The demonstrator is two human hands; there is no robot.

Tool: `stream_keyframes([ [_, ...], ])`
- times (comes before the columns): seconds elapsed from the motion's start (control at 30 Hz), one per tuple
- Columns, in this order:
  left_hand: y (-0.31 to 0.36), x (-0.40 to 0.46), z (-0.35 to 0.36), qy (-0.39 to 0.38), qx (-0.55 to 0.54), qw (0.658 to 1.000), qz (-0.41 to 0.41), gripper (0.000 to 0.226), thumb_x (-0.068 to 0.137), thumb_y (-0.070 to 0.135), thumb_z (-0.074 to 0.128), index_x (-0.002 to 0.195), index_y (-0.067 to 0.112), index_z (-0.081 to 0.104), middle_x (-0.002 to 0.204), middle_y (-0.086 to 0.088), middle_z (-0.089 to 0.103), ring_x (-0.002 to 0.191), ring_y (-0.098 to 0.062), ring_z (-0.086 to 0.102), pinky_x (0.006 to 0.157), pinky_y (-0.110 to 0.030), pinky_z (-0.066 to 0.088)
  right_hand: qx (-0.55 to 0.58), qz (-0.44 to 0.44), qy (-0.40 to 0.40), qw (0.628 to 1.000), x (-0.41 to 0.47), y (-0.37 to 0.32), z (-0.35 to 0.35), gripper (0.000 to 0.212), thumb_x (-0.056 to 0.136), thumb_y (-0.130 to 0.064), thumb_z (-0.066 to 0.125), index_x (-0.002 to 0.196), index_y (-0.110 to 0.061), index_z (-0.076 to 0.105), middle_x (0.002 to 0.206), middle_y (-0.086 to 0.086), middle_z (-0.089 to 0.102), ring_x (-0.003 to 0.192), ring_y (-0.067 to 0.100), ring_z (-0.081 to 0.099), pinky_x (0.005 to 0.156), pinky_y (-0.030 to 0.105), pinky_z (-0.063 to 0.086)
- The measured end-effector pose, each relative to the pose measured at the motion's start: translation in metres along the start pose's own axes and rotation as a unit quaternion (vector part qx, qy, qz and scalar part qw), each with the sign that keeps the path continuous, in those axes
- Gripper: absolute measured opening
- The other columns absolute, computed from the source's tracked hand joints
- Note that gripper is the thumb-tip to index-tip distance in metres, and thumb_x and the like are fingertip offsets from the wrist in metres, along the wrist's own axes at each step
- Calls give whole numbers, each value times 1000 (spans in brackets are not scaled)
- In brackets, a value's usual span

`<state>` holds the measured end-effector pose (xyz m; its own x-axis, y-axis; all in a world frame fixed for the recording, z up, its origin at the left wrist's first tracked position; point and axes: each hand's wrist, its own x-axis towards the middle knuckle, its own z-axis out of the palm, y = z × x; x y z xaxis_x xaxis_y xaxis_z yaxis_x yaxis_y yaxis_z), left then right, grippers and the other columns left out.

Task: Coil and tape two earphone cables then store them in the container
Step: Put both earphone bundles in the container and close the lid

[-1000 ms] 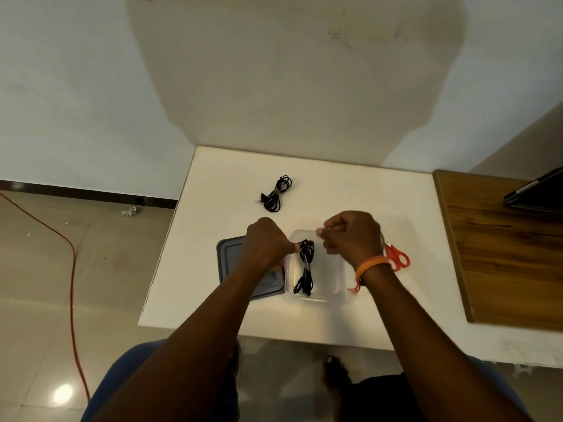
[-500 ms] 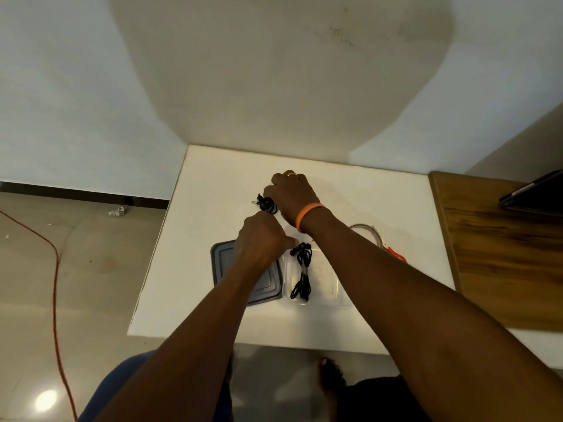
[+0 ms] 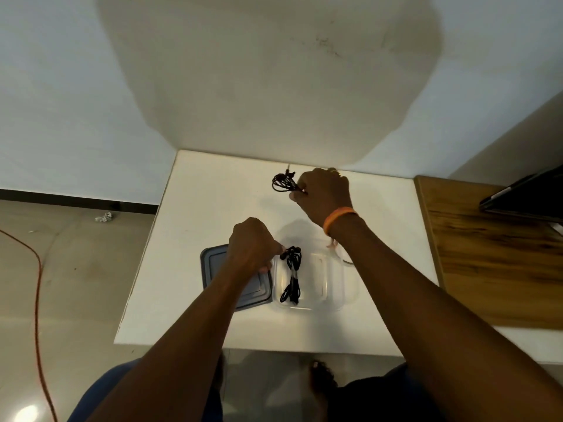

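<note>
Curled round the top end of one coiled earphone cable (image 3: 292, 274), the left hand (image 3: 252, 246) is seen at the near-left rim of the clear container (image 3: 338, 278), in which that cable lies. Beyond the container, the second coiled cable (image 3: 283, 182) is pinched by the right hand (image 3: 324, 193).

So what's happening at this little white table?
A person is packing away earphones. One taped earphone coil already lies in the clear container, where the left hand pinches its top end. The right hand reaches to the far side of the table and holds the second earphone coil. The grey lid lies beside the container.
</note>
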<state>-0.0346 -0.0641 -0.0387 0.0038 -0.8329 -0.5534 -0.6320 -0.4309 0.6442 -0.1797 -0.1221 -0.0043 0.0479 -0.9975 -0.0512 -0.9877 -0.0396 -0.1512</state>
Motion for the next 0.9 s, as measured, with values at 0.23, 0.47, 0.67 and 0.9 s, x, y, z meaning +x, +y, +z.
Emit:
stream_keyframes([
  [0.23, 6, -5, 4, 12, -10, 1000, 7, 23, 76, 6, 74, 88, -12, 66, 66, -22, 70, 49, -28, 69, 57, -43, 61, 174, 159, -76, 969, -107, 33, -4, 40, 76, -45, 73, 56, -14, 57, 58, -2, 59, 67, 21, 60, 63, 31, 45],
  [0.47, 5, -11, 3, 6, 5, 1000, 19, 26, 77, 12, 75, 88, -9, 68, 66, -18, 72, 54, -27, 71, 65, -37, 62, 41, 198, -47, 978, -133, 27, 39, 36, 80, -56, 62, 72, -22, 70, 87, 1, 64, 96, 28, 57, 82, 36, 36],
  [0.67, -1, -9, -4, -5, 41, 998, 53, 29, 75, 24, 82, 77, -3, 71, 66, -15, 72, 56, -25, 69, 62, -31, 59, -54, 183, -38, 981, -136, 23, 52, 31, 83, -48, 63, 93, -21, 74, 114, 5, 47, 114, 31, 41, 89, 41, 29],
  [0.9, -15, -1, -24, -46, 211, 973, 86, 89, 53, 60, 86, 124, 18, 51, 124, -7, 45, 120, -28, 40, 96, -42, 43, -24, 181, -58, 981, -134, 28, 42, 43, 78, -60, 65, 91, -21, 73, 115, 6, 51, 109, 29, 49, 93, 40, 36],
])
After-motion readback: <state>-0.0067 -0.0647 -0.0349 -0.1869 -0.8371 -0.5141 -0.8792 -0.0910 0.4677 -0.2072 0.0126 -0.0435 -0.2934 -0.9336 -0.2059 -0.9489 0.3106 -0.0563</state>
